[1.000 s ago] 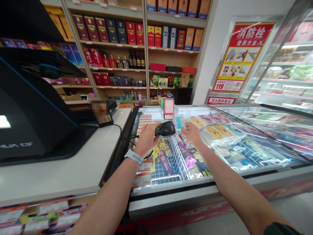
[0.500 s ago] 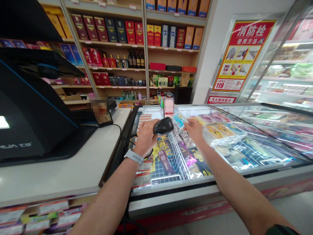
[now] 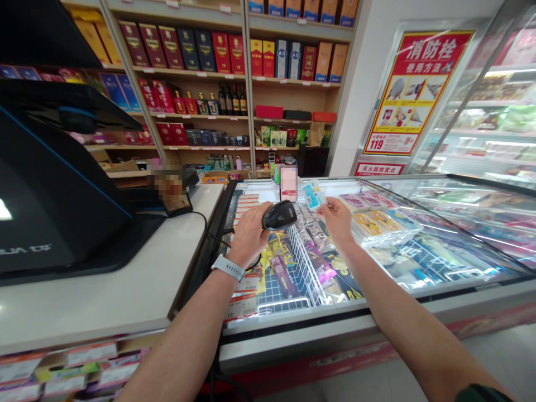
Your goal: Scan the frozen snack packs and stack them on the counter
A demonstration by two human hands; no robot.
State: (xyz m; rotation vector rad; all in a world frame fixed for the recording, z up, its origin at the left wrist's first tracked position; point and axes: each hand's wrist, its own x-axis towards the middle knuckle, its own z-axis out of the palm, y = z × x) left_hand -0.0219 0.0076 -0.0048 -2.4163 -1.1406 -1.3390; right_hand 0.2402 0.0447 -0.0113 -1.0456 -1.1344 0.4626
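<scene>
left hand (image 3: 249, 234) was clenched around a black plastic handheld barcode scanner (image 3: 280, 215). right hand (image 3: 338, 220) pinched a small flat pale-blue plastic packet (image 3: 313, 195) between fingers and thumb, right of and beyond the scanner. both were held above a glass-topped chest freezer (image 3: 335, 319). a white watch band (image 3: 228, 268) circled the left wrist. a white counter (image 3: 104, 296) lay left of the freezer.
</scene>
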